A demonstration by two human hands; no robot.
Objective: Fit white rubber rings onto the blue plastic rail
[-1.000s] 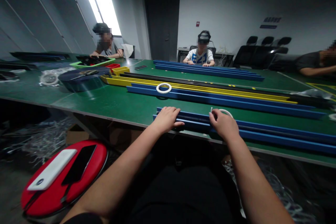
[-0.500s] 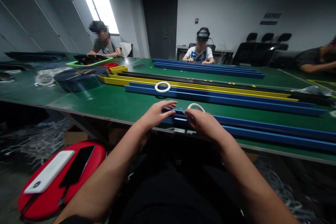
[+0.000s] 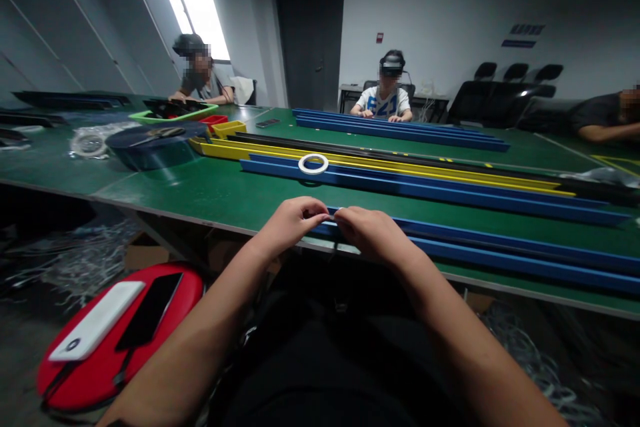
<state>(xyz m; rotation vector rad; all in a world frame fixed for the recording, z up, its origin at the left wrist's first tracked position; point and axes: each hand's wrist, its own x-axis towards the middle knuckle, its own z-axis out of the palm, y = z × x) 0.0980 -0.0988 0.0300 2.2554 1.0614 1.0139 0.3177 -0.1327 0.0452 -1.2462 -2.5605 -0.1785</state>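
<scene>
My left hand (image 3: 295, 223) and my right hand (image 3: 373, 230) meet fingertip to fingertip over the near end of a blue channel strip (image 3: 480, 260) at the table's front edge. The left thumb and fingers are pinched together, and so are the right ones. Whatever lies between the fingertips is too small to make out. Beyond my hands a white tape ring (image 3: 313, 163) rests on another blue strip (image 3: 425, 195). Yellow strips (image 3: 350, 165) lie just behind that one.
On the left of the green table (image 3: 200, 193) stand a large dark roll (image 3: 155, 150), a green-rimmed tray (image 3: 210, 109) and a yellow bin (image 3: 227, 129). People sit across the table. A red stool (image 3: 185, 320) holds a phone and a white box.
My hands have come together, and the left fingers have closed into a pinch. The white ring seen by my right hand before no longer shows there.
</scene>
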